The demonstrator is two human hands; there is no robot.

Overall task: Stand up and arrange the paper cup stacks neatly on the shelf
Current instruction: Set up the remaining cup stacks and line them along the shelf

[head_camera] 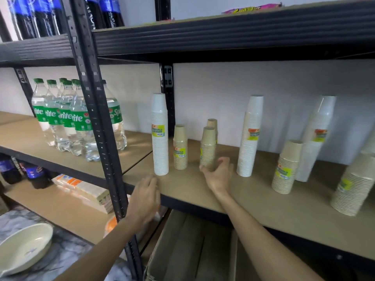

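A: The shelf [203,191] was seen with most stacks already upright. Just left of the right hand [218,175], three short tan stacks were stood: one [180,148] beside the tall white stack [160,134], one [208,149] touched at its base by the fingers, one [212,123] behind it.

B: And the hand's state?

A: The right hand was spread loosely, fingers against that near tan stack, nothing clamped. The left hand [145,196] was rested flat and open at the shelf's front edge, below the white stack.

B: What was left?

A: To the right of the right hand, a tall stack [250,136] was leaned slightly. Well beyond it, a wrapped stack [316,138] was tilted behind a short one [286,167], and another [353,185] was slanted at the far right. Straightening and lining up were judged still undone; perhaps half was finished.
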